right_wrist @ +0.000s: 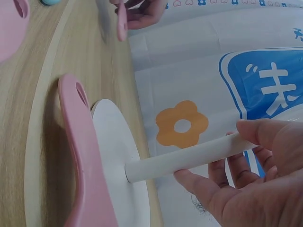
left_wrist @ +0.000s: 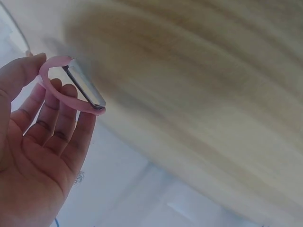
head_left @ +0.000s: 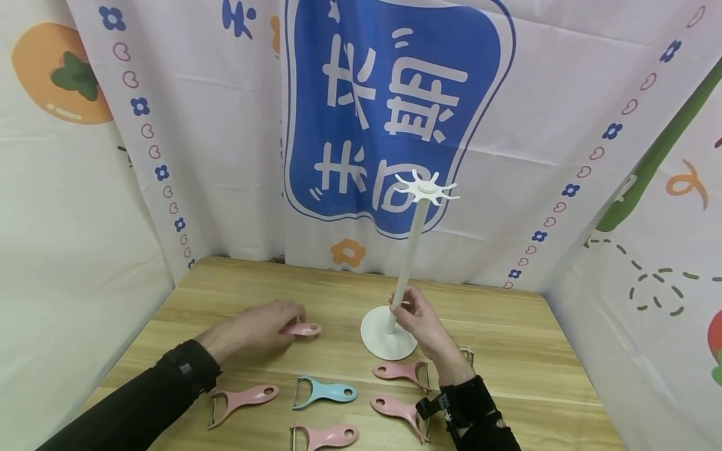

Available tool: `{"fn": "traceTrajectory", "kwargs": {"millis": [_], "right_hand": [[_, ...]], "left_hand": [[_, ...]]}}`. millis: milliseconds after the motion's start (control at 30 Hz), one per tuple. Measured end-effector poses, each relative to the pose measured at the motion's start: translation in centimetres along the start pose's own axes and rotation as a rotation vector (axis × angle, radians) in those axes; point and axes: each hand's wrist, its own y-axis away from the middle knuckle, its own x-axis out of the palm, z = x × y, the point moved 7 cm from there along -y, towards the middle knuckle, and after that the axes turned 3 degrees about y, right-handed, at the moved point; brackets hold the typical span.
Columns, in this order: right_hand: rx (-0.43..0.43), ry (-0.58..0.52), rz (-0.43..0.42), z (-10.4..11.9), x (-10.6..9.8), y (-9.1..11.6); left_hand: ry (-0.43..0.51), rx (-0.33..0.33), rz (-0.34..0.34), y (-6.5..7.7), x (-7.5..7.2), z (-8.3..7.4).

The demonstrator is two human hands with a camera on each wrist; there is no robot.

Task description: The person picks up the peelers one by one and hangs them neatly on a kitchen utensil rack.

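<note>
My left hand pinches a pink peeler just above the table, left of the stand. In the left wrist view, thumb and fingers hold this peeler near its forked head, and its metal blade faces outward. My right hand grips the white pole of a stand low down, near its round base. Several hooks spread from the top of the stand, with nothing hanging on them. In the right wrist view, thumb and fingers wrap the pole, and a pink peeler lies close to the base.
On the wooden table lie a blue peeler and several pink peelers, among them one at left, one at the front and one at right. Part of another shows behind the right wrist. Printed cloth hangs around the table.
</note>
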Motion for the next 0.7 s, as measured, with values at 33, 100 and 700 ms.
{"fn": "traceTrajectory", "kwargs": {"millis": [33,100,700], "right_hand": [[0.003,-0.004,0.001,0.0,0.0,0.0],[0.008,-0.008,0.002,0.0,0.0,0.0],[-0.015,0.034,-0.041,0.2,-0.2,-0.1]], "left_hand": [[0.016,-0.004,-0.009,-0.1,-0.3,-0.1],[0.025,0.013,-0.032,-0.3,-0.8,-0.3],[0.105,0.089,-0.207,-1.9,-6.2,-1.9]]}}
